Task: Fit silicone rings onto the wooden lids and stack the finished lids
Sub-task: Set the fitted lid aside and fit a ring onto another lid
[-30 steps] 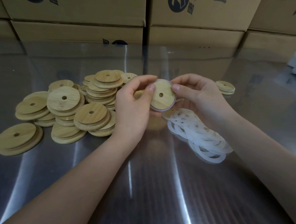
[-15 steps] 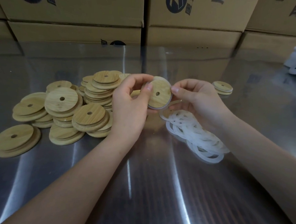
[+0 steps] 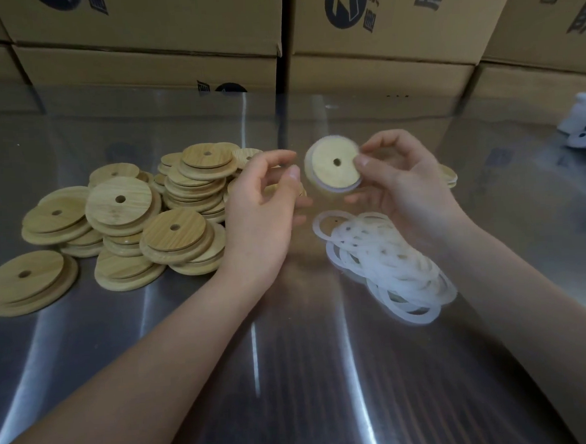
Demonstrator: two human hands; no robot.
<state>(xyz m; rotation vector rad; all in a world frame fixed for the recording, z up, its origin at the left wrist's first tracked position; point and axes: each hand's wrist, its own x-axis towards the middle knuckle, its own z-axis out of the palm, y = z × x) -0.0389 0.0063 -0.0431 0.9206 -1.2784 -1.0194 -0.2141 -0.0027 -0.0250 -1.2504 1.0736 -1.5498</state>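
One ringed lid (image 3: 329,173) in pinch of right hand (image 3: 409,187); left hand (image 3: 260,210) seemingly loose, empty.

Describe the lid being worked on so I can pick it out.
Start at the heap of white silicone rings on the steel table. Just beyond it, the right hand pinches one wooden lid in the air. Only it is off the table, white ring showing at its rim.

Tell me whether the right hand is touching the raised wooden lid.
Touching. The head view shows the right hand pinching the wooden lid at its right edge, with the thumb overlapping the lid's face.
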